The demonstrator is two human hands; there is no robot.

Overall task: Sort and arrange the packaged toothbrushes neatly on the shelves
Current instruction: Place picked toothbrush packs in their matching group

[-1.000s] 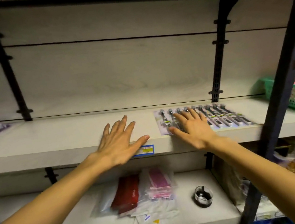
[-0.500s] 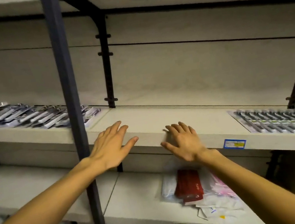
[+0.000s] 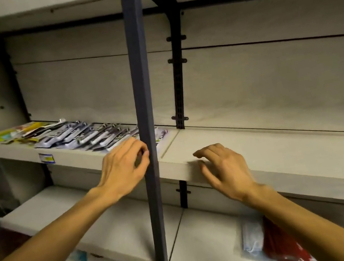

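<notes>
Pale wooden shelves, dark metal upright

shelf: matt woodgrain | post: matt dark metal | toothbrush packs: glossy plastic

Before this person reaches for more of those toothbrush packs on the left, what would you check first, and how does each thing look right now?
1. Left hand free to grasp: ok, it holds nothing, fingers curled beside the dark upright post.
2. Right hand free: ok, empty, resting at the front edge of the middle shelf.
3. Reach to the toothbrush packs: not ok, the post partly blocks the nearest pack.
4. Packs lying neatly: not ok, they overlap at a slant, and yellow packs are mixed in at the far end.
5. Bare space on the shelf for arranging: ok.
6. Pack count: cannot tell.
</notes>
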